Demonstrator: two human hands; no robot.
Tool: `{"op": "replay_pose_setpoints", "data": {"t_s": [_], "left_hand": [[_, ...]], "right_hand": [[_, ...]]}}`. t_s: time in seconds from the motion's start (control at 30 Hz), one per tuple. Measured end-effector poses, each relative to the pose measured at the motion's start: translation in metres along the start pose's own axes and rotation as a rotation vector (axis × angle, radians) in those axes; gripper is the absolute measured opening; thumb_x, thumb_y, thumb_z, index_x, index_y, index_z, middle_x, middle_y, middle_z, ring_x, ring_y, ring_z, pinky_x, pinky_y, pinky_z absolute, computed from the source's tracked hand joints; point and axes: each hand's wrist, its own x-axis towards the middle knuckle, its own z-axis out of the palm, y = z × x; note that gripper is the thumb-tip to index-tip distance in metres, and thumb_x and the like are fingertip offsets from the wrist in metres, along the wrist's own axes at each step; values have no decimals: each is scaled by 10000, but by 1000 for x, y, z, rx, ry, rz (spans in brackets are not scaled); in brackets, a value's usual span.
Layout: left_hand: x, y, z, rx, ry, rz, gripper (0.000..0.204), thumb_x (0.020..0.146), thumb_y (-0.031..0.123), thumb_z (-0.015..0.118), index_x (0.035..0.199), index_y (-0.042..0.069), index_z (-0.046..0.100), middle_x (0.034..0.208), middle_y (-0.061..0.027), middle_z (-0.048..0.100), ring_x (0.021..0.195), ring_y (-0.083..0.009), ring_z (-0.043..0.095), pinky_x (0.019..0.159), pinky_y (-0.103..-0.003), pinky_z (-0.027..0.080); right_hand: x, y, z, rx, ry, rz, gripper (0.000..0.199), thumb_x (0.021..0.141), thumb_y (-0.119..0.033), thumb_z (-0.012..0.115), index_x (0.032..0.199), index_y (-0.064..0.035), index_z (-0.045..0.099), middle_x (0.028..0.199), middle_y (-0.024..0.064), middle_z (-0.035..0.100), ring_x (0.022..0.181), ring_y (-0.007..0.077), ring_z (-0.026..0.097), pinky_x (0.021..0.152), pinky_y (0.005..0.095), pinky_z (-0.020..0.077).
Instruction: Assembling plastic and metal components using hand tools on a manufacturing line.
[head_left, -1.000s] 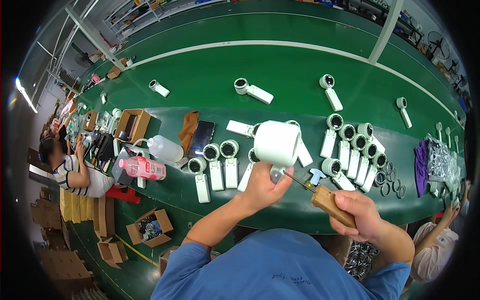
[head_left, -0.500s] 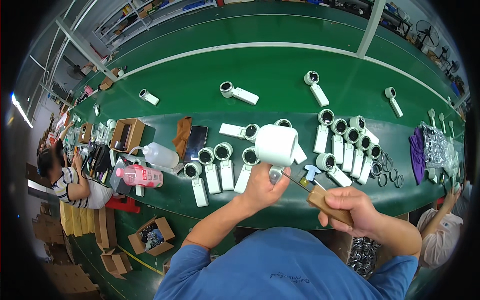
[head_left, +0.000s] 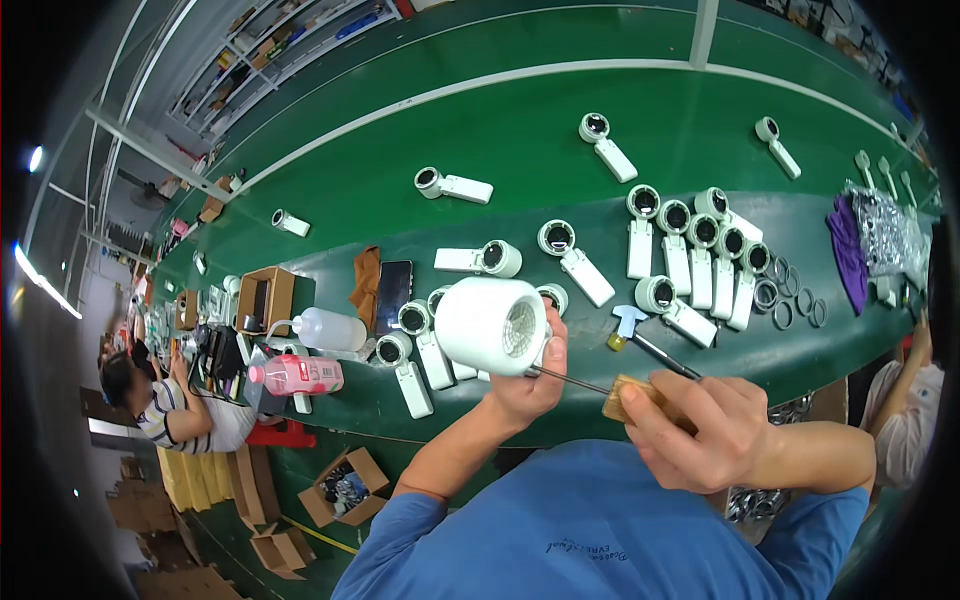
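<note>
My left hand is closed around a white handheld fan, its wide round head turned to show a patterned opening on the right. In my right hand is a screwdriver-like tool with a wooden handle. Its thin metal shaft reaches to the fan beside my left fingers; the tip is hidden. Several similar white fans lie around, among them one beyond my hands and a cluster to the right. Just past the tool are a small pale-blue-topped piece and a dark pen-like rod.
Left on the green table are a phone, brown cloth, squeeze bottle, pink bottle and cardboard box. Loose rings and purple cloth lie right. People sit at left and right.
The fan has turned, so its patterned opening now shows, and it has moved left and slightly down in view. My right hand has shifted its grip on the tool's handle. The view has tilted.
</note>
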Motion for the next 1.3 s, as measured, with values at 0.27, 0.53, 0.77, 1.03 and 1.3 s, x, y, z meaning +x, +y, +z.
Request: {"op": "replay_pose_setpoints", "data": {"t_s": [0.27,0.53,0.77,1.03,1.3], "left_hand": [[10,-14,-5,-17,-112,25,460,946,58,552,1376,30,392,889,-101,540,713,-165,540,645,-321,482],[11,-10,-16,-314,-60,116,528,944,171,588,1422,78,382,884,-152,596,752,-266,639,685,-401,570],[10,7,-15,-765,52,-183,598,932,277,584,1436,57,350,910,-223,646,758,-325,676,694,-440,573],[9,14,19,-441,-50,-313,660,935,310,575,1512,106,330,1067,-166,606,1027,-307,638,895,-475,532],[-16,-3,34,-491,131,-943,653,937,378,592,1435,12,381,1104,-116,581,1054,-203,584,915,-373,474]], "right_hand": [[3,19,-14,1000,-307,816,302,946,-168,652,1186,3,716,990,149,691,539,147,552,478,234,423],[-29,44,-11,649,-384,383,301,976,-171,637,1209,10,694,1000,150,687,608,181,596,557,295,483],[-131,162,106,-314,5,156,390,796,-64,754,1183,-91,713,1071,143,667,916,335,653,815,416,535],[-71,112,88,-172,220,100,542,784,-128,796,1293,-48,628,1160,162,668,1048,346,648,857,434,524],[-45,87,105,219,139,301,603,891,-306,751,1384,-49,518,847,172,699,715,346,694,614,418,539]]}}
